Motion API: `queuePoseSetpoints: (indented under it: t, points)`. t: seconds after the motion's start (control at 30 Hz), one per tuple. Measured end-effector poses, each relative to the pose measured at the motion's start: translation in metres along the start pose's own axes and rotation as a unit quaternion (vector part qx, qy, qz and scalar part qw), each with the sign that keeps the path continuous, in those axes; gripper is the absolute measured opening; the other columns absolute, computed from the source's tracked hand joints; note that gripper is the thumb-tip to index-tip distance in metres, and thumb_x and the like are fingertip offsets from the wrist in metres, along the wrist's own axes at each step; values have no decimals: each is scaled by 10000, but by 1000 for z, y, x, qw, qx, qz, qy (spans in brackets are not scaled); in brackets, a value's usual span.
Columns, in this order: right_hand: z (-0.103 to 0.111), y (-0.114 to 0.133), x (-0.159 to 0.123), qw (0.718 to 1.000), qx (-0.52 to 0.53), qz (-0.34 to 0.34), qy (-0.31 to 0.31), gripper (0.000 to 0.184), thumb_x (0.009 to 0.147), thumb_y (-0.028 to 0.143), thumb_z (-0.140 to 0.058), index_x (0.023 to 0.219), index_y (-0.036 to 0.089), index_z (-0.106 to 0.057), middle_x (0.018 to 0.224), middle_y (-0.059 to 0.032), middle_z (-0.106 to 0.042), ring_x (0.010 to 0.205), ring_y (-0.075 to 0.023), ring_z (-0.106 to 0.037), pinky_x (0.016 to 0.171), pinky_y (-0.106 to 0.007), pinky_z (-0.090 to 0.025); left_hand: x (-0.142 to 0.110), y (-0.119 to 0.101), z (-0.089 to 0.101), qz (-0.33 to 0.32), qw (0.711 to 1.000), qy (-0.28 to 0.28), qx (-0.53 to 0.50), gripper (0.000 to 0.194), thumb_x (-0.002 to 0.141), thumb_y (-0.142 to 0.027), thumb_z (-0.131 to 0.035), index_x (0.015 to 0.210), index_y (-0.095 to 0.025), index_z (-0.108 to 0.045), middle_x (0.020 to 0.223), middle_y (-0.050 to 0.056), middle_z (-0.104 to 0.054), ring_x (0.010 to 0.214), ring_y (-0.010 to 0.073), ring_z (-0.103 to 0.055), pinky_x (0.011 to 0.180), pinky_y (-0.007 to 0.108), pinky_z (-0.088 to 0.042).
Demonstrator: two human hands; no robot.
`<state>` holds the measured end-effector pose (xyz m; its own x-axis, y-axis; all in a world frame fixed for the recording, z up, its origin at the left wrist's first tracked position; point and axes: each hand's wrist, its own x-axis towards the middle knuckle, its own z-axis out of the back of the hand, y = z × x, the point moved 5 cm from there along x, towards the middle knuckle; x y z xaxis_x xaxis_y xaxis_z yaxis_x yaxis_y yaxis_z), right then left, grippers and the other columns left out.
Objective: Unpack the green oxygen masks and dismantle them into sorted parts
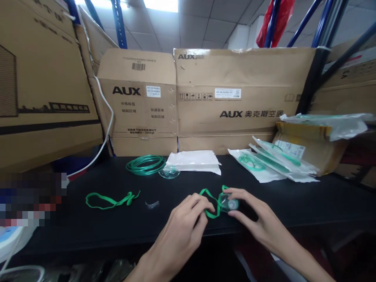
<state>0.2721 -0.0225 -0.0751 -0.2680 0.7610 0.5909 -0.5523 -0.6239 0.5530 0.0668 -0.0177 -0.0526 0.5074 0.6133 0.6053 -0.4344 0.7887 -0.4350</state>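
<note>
A: Clock positions around the held mask, left to right?

B: At 9 o'clock, one loose strap, then one clear strip, both on the bench; at 10, one tubing coil and one clear disc-like piece; at 11, white packets, exact count unclear.

A: The hands, two?

B: Two. Left hand: fingers curled together on one green strap. Right hand: thumb and fingers clamped on one clear mask, centre-right, near the front edge.

A: At 1 o'clock?

B: At least three green-content pouches, overlapping.
</note>
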Motion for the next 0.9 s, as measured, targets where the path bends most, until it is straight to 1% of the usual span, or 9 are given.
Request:
queuePoseSetpoints:
  t: [0.1,0.2,0.27,0.33,0.4,0.43,0.63,0.8,0.9]
  points:
    - [8,-7,-2,991,104,-52,-66,179,989,308,-601,1163,271,-583,1305,-88,-689,1213,-231,-678,1013,-369,-578,-3,-1,0,25,998,-14,61,236,926,-109,-496,832,-225,-679,997,25,-700,893,216,-640,943,494,-497]
    - [12,-7,-3,980,170,-60,-78,174,995,311,-597,1163,268,-581,1301,-98,-695,1214,-225,-681,997,-344,-587,-4,3,0,73,991,-39,101,296,956,-254,-566,675,-215,-651,981,23,-696,873,240,-630,933,570,-459]
    - [10,-4,-4,981,178,-55,-56,181,992,309,-610,1170,282,-588,1294,-83,-699,1220,-216,-676,1003,-343,-583,-5,5,2,80,991,-63,89,276,988,-336,-571,757,-223,-673,1015,34,-672,898,239,-630,909,526,-475]
    - [7,-1,-5,986,157,-48,-28,201,985,300,-630,1183,299,-596,1299,-62,-698,1242,-207,-659,1035,-347,-561,-5,5,1,56,994,-68,63,138,992,-345,-590,1006,-246,-685,1092,46,-646,968,238,-633,889,456,-495]
    - [4,3,-5,992,121,-35,1,230,981,284,-642,1205,316,-597,1315,-44,-694,1262,-199,-642,1074,-352,-526,-4,4,-1,31,997,-53,43,213,989,-327,-613,1192,-264,-625,1159,44,-635,1022,230,-630,892,409,-494]
    - [3,5,-6,994,104,-26,14,247,981,274,-645,1217,324,-593,1319,-35,-695,1265,-194,-640,1086,-351,-513,-4,4,-3,30,998,-39,38,213,990,-318,-618,1197,-269,-616,1166,33,-639,1022,225,-629,896,397,-487]
    - [-2,14,-8,997,57,41,38,310,981,243,-646,1258,356,-563,1347,2,-692,1264,-167,-644,1080,-300,-507,0,4,-10,74,994,81,0,16,983,-272,-658,974,-270,-645,1056,-59,-676,978,181,-617,925,346,-418]
    - [-4,14,-9,995,8,93,34,536,878,268,-779,1341,354,-523,1346,-6,-692,1244,-188,-659,1081,-300,-515,-2,0,-11,74,989,128,-11,171,1074,-242,-478,970,-272,-610,1042,-79,-655,969,149,-603,988,359,-353]
    - [-5,13,-9,993,-25,110,41,571,923,227,-724,1424,361,-484,1374,-15,-675,1261,-188,-645,1090,-304,-509,-2,2,-10,91,987,133,-12,186,1079,-277,-451,957,-263,-590,996,-68,-640,947,158,-594,1007,377,-347]
